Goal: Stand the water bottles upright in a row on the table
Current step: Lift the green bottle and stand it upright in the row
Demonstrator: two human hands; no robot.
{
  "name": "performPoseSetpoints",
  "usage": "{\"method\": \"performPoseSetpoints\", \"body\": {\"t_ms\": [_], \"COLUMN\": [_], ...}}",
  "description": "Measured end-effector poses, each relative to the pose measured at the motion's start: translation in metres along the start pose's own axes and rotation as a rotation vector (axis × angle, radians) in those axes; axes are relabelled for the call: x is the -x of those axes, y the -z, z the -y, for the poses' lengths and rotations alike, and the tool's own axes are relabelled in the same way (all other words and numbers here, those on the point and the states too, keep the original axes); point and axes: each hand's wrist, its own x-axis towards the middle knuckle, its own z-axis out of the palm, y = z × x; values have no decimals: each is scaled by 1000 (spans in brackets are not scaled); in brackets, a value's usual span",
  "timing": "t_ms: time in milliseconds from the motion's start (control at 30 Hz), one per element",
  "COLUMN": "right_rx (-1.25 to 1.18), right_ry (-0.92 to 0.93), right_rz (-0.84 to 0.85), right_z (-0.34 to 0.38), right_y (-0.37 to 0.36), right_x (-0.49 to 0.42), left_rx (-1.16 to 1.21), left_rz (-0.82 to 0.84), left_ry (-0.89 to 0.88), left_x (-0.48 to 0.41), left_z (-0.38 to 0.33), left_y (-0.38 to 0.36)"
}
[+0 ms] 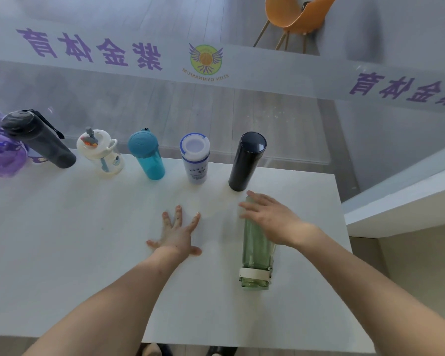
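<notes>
1. Though it reads backwards through the glass, the purple banner (93,51) behind the table is our headline: big Chinese characters, mirrored, and a winged round logo (206,59) with "GYMNASIUM" reversed beneath it (the word before it is too small to read).
2. Five bottles stand upright along the far edge of the white table (62,240): dark grey bottle (40,140), white handled bottle (102,151), teal bottle (147,154), white-and-blue bottle (195,159), navy flask (246,161).
3. Labels? The white-and-blue bottle carries dark print and the white handled bottle a small blue mark, neither legible.
4. Far left, a purple bag (0,155) is cut off by the frame edge and partly hidden behind the dark grey bottle. Up top, an orange chair (293,16) is cropped too.
5. Now the action: the green bottle (254,253) lies on its side on the right part of the table, its white-banded end toward the person and its far end pointing at the navy flask, just short of it.
6. Over that far end goes the right hand (270,219), palm down, fingers stretched out across the bottle rather than wrapped round it; the hand is blurred and the thumb is out of sight.
7. Left hand (176,233) is flat on the tabletop, fingers spread wide, holding nothing, beside the green bottle and apart from it, in front of the white-and-blue bottle.
8. Both forearms are bare, reaching in from the near edge.
</notes>
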Motion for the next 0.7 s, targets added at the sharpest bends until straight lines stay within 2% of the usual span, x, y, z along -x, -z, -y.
{"method": "performPoseSetpoints", "body": {"t_ms": [67, 133, 200, 333, 500, 700], "right_rx": [212, 366, 484, 534, 327, -198], "right_ry": [118, 225, 212, 158, -35, -500], "right_rz": [211, 295, 305, 284, 47, -203], "right_z": [0, 3, 3, -4, -10, -6], "right_y": [0, -5, -6, -13, -20, -25], "right_x": [-9, -12, -13, -3, 27, 86], "left_rx": [0, 2, 0, -10, -19, -26], "left_rz": [-5, -16, -26, -42, -40, -44], "left_ry": [-4, -6, -6, -2, 0, -19], "left_x": [-1, -1, -2, -3, 1, 6], "left_z": [0, 1, 2, 1, -3, -12], "left_y": [-1, -1, -3, -5, -1, -5]}}
